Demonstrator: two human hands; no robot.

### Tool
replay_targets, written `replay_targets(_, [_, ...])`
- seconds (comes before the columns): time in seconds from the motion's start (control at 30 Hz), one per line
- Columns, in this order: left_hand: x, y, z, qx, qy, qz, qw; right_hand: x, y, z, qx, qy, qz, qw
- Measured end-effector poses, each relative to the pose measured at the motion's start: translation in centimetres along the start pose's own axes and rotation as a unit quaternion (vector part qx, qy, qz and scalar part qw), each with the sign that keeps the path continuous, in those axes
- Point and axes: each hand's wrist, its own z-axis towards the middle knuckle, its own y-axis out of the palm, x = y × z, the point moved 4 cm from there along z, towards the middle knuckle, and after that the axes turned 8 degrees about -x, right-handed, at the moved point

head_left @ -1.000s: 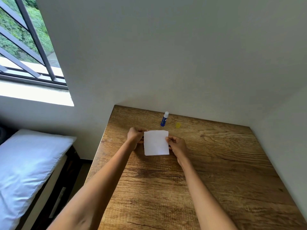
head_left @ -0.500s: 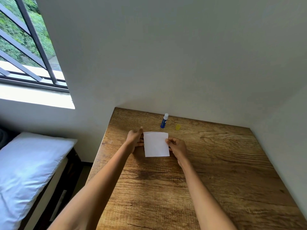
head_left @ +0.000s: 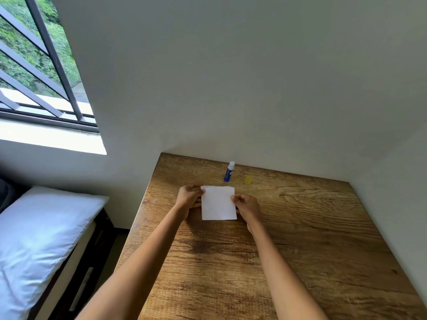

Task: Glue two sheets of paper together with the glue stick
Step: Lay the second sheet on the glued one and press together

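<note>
A small white square of paper (head_left: pixel 218 203) is held just above or on the wooden table (head_left: pixel 300 239), near its far side. My left hand (head_left: pixel 189 199) pinches the paper's left edge near the top corner. My right hand (head_left: pixel 248 207) pinches the right edge. I cannot tell whether it is one sheet or two stacked. Behind the paper a blue glue stick (head_left: pixel 229 172) with its white tip exposed stands by the wall. Its yellow cap (head_left: pixel 248 180) lies on the table a little to the right.
White walls close off the table at the back and the right. To the left, below the table edge, lies a bed with a white pillow (head_left: pixel 39 232). A barred window (head_left: pixel 39 72) is at upper left.
Both hands keep their hold on the paper and have barely shifted. The left fingers now close on the upper left edge. The glue stick and cap have not moved.
</note>
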Motion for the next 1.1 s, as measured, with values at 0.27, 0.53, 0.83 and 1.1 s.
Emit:
replay_targets(0.27, [-0.03, 0.02, 0.05, -0.003, 0.002, 0.019, 1.000, -0.17, 0.11, -0.07, 0.016, -0.001, -0.010, 1.000])
replay_targets(0.53, [0.03, 0.06, -0.15, -0.014, 0.003, 0.018, 1.000, -0.27, 0.32, -0.24, 0.051, 0.008, -0.015, 0.999])
replay_targets(0.83, [0.10, 0.11, -0.30, -0.026, -0.006, 0.031, 0.999, -0.23, 0.23, -0.04, 0.057, 0.014, -0.017, 0.998])
replay_targets(1.1, [-0.04, 0.11, -0.06, -0.027, -0.005, 0.035, 0.999, -0.12, 0.28, 0.11, 0.051, 0.018, 0.013, 0.998])
